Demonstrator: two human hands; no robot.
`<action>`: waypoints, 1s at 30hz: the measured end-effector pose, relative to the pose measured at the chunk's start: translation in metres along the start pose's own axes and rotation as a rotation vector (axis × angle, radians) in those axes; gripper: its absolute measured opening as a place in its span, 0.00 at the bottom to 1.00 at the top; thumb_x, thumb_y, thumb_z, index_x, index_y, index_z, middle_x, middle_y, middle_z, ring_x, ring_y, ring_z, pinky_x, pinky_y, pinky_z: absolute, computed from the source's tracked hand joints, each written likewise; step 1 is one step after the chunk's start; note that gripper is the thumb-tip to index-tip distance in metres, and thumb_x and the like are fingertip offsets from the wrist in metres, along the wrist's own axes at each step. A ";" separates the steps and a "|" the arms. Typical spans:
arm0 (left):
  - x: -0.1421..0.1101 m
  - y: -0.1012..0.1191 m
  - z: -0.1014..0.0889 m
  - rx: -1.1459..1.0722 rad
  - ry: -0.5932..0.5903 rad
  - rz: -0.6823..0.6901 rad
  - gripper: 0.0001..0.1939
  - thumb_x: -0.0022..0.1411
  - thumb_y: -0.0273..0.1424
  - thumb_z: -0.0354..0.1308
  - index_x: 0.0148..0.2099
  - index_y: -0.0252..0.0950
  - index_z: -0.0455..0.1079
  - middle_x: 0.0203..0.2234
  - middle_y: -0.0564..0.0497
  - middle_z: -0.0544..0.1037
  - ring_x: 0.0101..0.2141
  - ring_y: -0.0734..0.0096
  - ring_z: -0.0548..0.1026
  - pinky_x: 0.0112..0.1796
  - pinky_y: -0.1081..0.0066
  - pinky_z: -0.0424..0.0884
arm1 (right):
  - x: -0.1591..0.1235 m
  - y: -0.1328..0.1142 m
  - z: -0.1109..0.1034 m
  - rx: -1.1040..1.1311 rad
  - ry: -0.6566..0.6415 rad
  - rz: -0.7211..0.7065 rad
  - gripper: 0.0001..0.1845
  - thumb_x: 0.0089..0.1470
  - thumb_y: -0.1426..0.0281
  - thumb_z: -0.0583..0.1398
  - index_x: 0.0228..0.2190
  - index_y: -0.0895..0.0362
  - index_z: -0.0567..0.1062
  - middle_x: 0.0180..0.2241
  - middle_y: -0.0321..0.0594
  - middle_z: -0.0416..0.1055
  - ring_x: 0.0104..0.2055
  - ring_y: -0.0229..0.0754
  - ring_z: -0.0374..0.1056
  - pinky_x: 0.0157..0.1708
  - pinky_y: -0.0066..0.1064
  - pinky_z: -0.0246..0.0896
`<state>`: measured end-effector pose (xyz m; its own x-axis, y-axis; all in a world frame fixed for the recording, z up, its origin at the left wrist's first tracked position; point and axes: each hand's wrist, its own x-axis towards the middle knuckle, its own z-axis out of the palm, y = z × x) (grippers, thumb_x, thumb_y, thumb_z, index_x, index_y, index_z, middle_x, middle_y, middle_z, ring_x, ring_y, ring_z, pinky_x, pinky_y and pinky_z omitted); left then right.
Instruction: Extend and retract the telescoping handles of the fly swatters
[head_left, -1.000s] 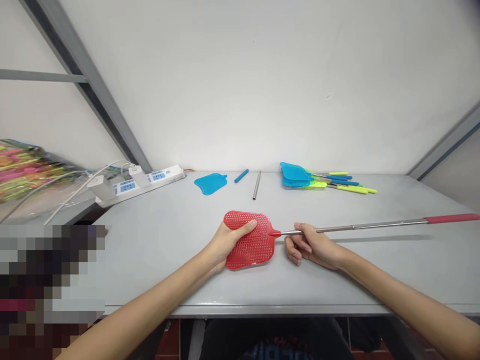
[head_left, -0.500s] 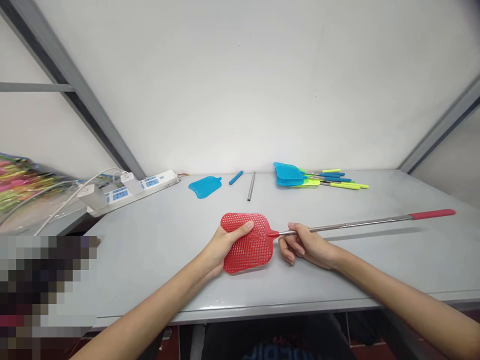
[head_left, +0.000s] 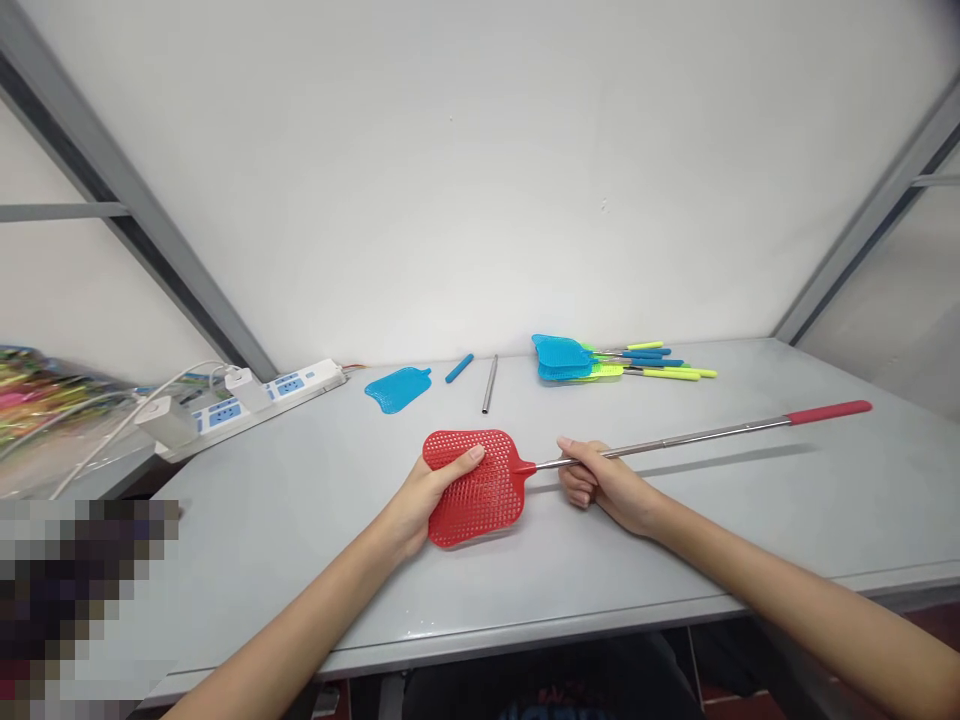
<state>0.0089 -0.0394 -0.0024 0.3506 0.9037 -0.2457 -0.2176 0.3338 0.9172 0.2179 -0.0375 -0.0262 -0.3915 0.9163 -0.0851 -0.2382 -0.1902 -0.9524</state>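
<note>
A red fly swatter (head_left: 487,500) with a perforated head is held just over the table, its long metal rod extended to the right and ending in a red grip. My left hand (head_left: 420,500) clasps the left side of the head, thumb on top and fingers hidden underneath. Around the rod, a little right of the head's neck, my right hand (head_left: 604,485) is closed with its fingers curled. Behind them lie a loose blue swatter head (head_left: 399,389), a blue handle grip (head_left: 460,368) and a short metal rod (head_left: 490,385).
Blue and yellow-green fly swatters (head_left: 562,358) are stacked by the wall. A white power strip (head_left: 277,397) with plugged-in adapters and cables lies at the left, near bagged colourful items (head_left: 52,410). Metal frame posts rise on both sides of the grey table (head_left: 300,560).
My right hand has slid slightly along the rod away from the head, and its fingers have curled in more tightly. The whole view has shifted a little; my left hand keeps its hold.
</note>
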 end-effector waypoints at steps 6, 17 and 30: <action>0.000 0.016 -0.016 0.058 0.073 -0.004 0.16 0.50 0.36 0.57 0.41 0.34 0.67 0.36 0.44 0.74 0.34 0.63 0.73 0.35 0.68 0.70 | 0.002 -0.010 -0.014 0.205 0.237 -0.056 0.25 0.48 0.61 0.53 0.10 0.56 0.47 0.10 0.28 0.42 0.13 0.30 0.45 0.15 0.26 0.40; 0.007 0.044 -0.037 0.095 0.122 0.023 0.18 0.48 0.35 0.59 0.42 0.35 0.67 0.38 0.43 0.74 0.34 0.61 0.74 0.34 0.67 0.71 | 0.020 -0.025 -0.041 0.350 0.656 -0.135 0.18 0.47 0.62 0.50 0.14 0.56 0.51 0.12 0.29 0.47 0.13 0.32 0.49 0.12 0.26 0.44; 0.024 0.035 -0.049 -0.023 0.135 -0.104 0.17 0.47 0.35 0.59 0.40 0.34 0.68 0.36 0.44 0.75 0.31 0.66 0.74 0.32 0.71 0.71 | 0.039 -0.025 -0.023 0.287 0.705 -0.325 0.14 0.44 0.67 0.50 0.15 0.56 0.49 0.12 0.27 0.42 0.13 0.30 0.45 0.13 0.24 0.44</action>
<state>-0.0347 0.0074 0.0083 0.2468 0.8914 -0.3801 -0.2075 0.4318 0.8778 0.2291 0.0108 -0.0120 0.3627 0.9290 -0.0731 -0.4983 0.1270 -0.8577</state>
